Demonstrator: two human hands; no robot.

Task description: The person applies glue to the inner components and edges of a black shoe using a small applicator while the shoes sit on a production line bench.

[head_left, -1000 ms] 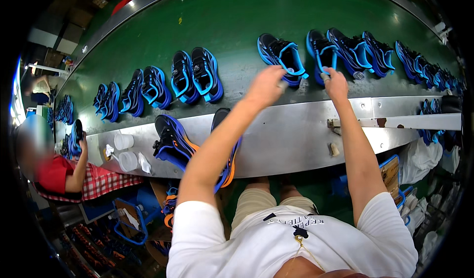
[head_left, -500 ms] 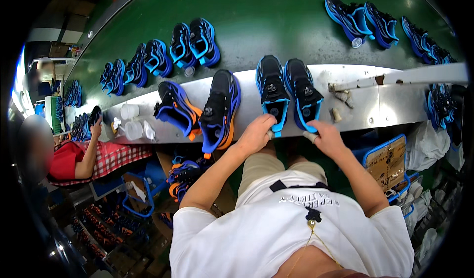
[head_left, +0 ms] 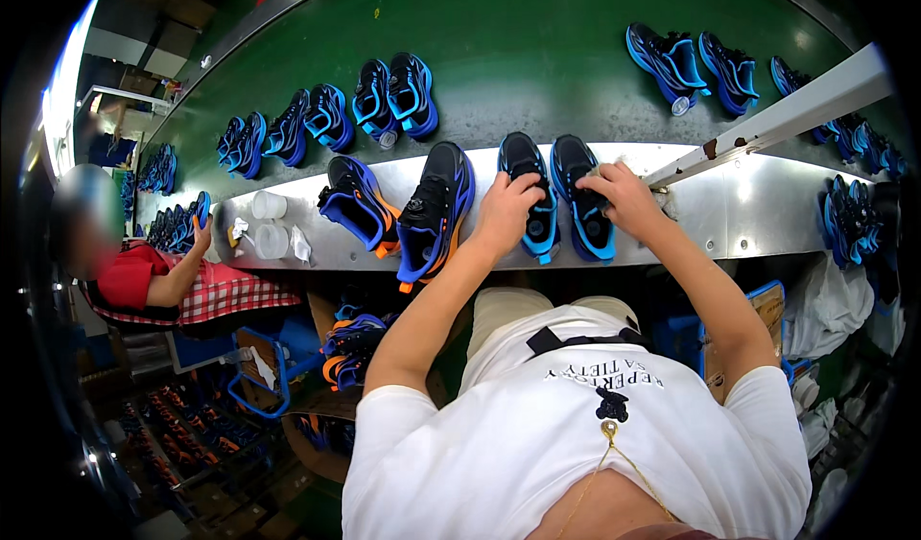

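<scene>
On the steel ledge [head_left: 729, 204], each hand [head_left: 507, 212] grips 1 black-and-blue shoe [head_left: 530, 187].

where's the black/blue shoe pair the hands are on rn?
Head view, centre: the black-and-blue shoe pair sits on the metal ledge at the green conveyor's near edge, left hand and right hand on it, right of the blue-and-orange shoe.

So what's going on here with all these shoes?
A person in a white shirt has a pair of black-and-blue shoes on a metal shelf beside a green conveyor belt. The left hand grips the left shoe, the right hand the right shoe. More pairs ride the belt.
</scene>
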